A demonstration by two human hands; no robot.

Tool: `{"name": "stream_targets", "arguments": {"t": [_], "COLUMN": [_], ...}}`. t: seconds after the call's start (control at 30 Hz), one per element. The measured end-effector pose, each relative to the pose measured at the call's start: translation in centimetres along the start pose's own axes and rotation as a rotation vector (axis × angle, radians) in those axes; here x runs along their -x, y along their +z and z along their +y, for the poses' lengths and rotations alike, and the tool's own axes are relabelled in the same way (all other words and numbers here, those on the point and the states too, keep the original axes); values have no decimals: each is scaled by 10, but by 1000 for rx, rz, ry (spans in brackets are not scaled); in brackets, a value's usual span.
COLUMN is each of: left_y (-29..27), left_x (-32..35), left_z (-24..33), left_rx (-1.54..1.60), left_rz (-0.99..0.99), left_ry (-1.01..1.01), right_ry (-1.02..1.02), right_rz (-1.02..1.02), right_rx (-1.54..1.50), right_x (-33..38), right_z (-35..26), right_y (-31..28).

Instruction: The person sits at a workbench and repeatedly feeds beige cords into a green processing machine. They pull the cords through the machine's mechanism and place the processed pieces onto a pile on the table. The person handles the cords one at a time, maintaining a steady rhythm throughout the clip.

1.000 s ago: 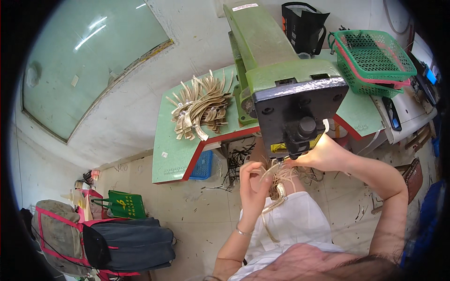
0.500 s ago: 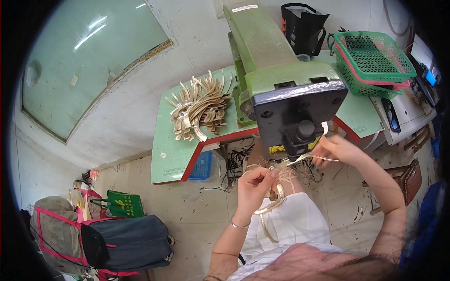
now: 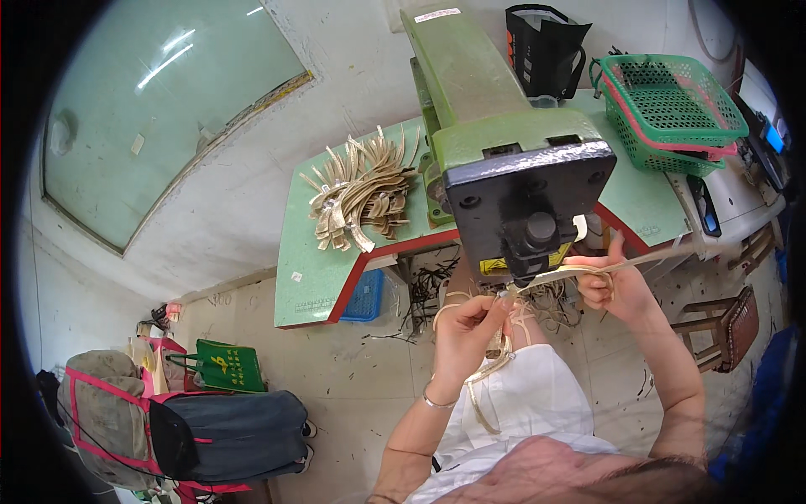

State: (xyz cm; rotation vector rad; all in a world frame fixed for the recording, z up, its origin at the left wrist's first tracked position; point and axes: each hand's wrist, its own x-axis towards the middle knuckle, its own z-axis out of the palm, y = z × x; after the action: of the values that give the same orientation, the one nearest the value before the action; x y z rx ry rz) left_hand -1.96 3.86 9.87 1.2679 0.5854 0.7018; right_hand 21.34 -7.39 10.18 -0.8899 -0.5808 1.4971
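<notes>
Under the black head (image 3: 504,181) of a green press machine, a thin gold strap (image 3: 554,275) runs sideways between my hands. My left hand (image 3: 464,332) pinches its left end by a small shiny fitting, close to the machine's lower tip. My right hand (image 3: 617,292) has its fingers curled round the strap, one digit sticking up, and the pale free end trails off blurred to the right. More gold straps (image 3: 480,407) hang below my left hand over my white-clothed lap. Part of the strap by the machine tip is hidden.
A heap of gold straps (image 3: 361,197) lies on the green, red-edged table (image 3: 306,286) to the left. Stacked green and pink baskets (image 3: 672,101) stand at the right, near a black bag (image 3: 544,55). A brown stool (image 3: 726,332) is at right; dark scraps (image 3: 428,286) litter the floor.
My right hand has turned and shifted slightly right and down, drawing the strap out so its end now extends to the right. My left hand has moved slightly right, still pinching.
</notes>
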Motion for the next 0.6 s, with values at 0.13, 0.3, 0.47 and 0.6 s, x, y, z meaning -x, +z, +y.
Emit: {"name": "stream_targets", "arguments": {"t": [0.13,0.3,0.47,0.6], "left_y": [-2,-2,5,11], "left_x": [7,18,14,8], "left_z": [0,0,-6,-5], "left_rx": [-17,45,124,201], "left_rz": [66,122,46,21], "left_ry": [33,24,-7,-27], "right_ry": [-153,-173,-174,-170], "right_rz": [26,228,172,166], "right_rx": [407,669,505,430], "right_x": [-6,-10,-5,1], "right_z": [-6,-11,-16,-19], "right_y": [14,25,15,13]}}
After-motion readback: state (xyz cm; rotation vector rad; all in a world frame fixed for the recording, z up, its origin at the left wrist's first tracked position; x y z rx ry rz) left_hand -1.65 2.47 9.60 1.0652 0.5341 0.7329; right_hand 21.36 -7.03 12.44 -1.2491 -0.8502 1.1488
